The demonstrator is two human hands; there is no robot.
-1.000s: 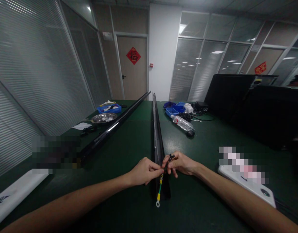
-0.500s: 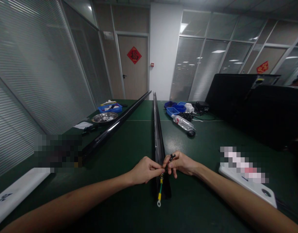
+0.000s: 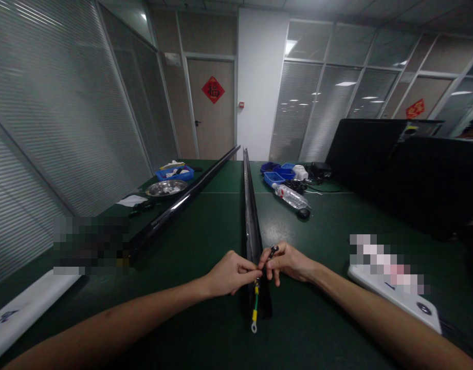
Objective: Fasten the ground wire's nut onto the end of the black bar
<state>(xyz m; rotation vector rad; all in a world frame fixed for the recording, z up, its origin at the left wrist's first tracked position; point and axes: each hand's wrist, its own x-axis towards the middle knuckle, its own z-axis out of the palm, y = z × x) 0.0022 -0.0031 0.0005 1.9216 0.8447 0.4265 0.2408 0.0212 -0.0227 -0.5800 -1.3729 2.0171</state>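
Observation:
A long black metal channel [image 3: 252,216] lies lengthwise on the table, its near end between my hands. My left hand [image 3: 231,272] is closed in a pinch over this near end, thumb and fingertips together; what they grip is hidden. Just below the fingertips hangs a short green-and-yellow ground wire [image 3: 255,302] with yellow sleeves and a ring terminal at its lower end. Its upper end runs up to a small metal fastener under my fingers. My right hand [image 3: 285,262] holds a small open-ended wrench [image 3: 274,251], its dark jaw showing above the fingers, and the fingertips meet those of the left.
A second black channel [image 3: 175,208] lies slantwise on the left. Beyond it are a metal dish [image 3: 167,188] and a blue tray [image 3: 182,173]. To the right are a plastic bottle [image 3: 292,196], blue bins [image 3: 274,178], and a white device [image 3: 398,298] beside my forearm.
Both hands keep nearly the same position and grip. The wire's lower ring terminal sits slightly lower and further right in the picture, and the whole view has shifted a little.

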